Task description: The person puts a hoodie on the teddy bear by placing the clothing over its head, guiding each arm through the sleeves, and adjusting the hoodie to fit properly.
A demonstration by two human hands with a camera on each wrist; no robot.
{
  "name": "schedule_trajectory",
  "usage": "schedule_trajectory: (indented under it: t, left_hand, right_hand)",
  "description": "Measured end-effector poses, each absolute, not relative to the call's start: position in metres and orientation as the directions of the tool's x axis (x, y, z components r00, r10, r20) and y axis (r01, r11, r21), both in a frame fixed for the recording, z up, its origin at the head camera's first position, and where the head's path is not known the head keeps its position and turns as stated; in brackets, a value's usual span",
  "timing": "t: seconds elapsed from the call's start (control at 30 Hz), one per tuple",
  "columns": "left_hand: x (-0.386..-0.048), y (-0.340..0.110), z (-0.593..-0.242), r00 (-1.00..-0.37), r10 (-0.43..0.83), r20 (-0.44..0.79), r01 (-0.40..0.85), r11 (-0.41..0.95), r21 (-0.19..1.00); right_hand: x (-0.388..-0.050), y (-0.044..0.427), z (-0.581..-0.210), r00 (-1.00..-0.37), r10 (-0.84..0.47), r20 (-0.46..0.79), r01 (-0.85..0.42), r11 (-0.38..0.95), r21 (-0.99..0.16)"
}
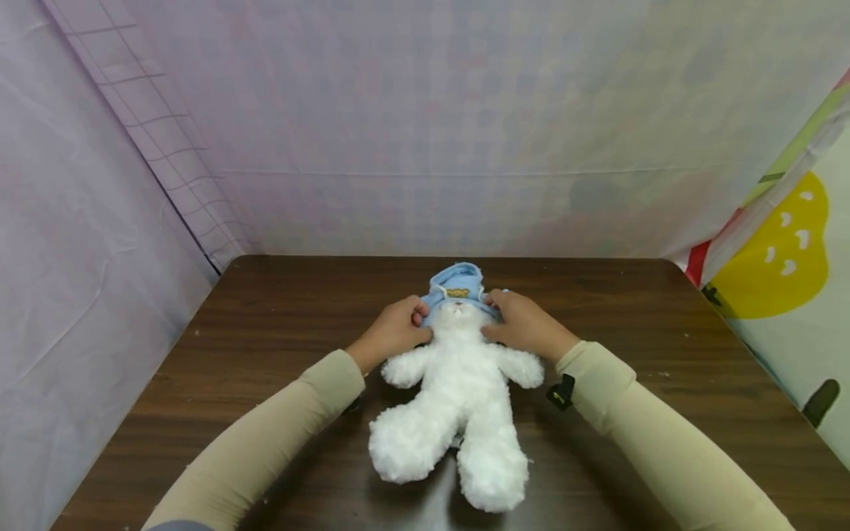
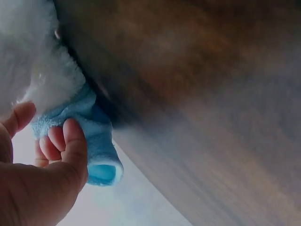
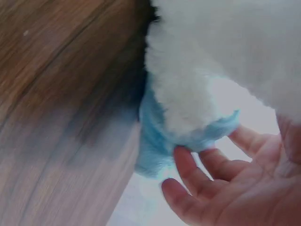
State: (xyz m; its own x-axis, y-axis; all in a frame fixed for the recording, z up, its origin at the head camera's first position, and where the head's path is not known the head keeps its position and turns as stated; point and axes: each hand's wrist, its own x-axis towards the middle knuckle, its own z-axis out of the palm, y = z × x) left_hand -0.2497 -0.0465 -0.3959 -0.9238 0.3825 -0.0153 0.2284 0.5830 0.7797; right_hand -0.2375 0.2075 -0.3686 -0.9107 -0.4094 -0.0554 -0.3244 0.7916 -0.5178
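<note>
A white plush toy (image 1: 458, 383) lies on its back, legs towards me. A small light-blue hoodie (image 1: 457, 282), with a brown bear patch and white cords, covers the upper part of its head; the muzzle shows below the hem. My left hand (image 1: 397, 326) holds the hoodie's left edge with curled fingers, its thumb (image 2: 22, 115) apart by the white fur. A tube-like open end of blue cloth hangs beyond those fingers. My right hand (image 1: 524, 322) has its fingers bent at the hoodie's right edge, and its thumb lies against the plush; its fingertips are partly hidden in the head view.
The toy lies on a dark brown wooden table (image 1: 292, 295). A pale patterned cloth (image 1: 425, 133) hangs behind the table, and another white cloth (image 1: 73, 295) on the left. At the right is a wall with a yellow printed shape (image 1: 783, 258).
</note>
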Motion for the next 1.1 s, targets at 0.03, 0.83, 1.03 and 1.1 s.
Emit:
schedule_trajectory:
  t: [0.03,0.83,1.03,1.1]
  left_hand:
    - [-0.249,-0.046,-0.396,-0.925,0.381,-0.004,0.236,0.581,0.779]
    - [-0.225,-0.031,-0.398,-0.896,0.438,0.078,0.375,0.65,0.661]
    - [-0.22,-0.03,-0.406,-0.867,0.442,0.232,0.484,0.631,0.606]
    - [-0.219,-0.031,-0.408,-0.847,0.451,0.283,0.526,0.627,0.574]
  right_hand:
    - [-0.236,0.208,-0.367,-0.909,-0.409,-0.083,-0.309,0.793,-0.524]
    - [-0.207,0.199,-0.387,-0.912,-0.394,0.114,-0.405,0.821,-0.403]
    - [-0.206,0.196,-0.397,-0.874,-0.407,0.267,-0.48,0.813,-0.331]
    - [-0.205,0.195,-0.401,-0.86,-0.41,0.303,-0.494,0.815,-0.302]
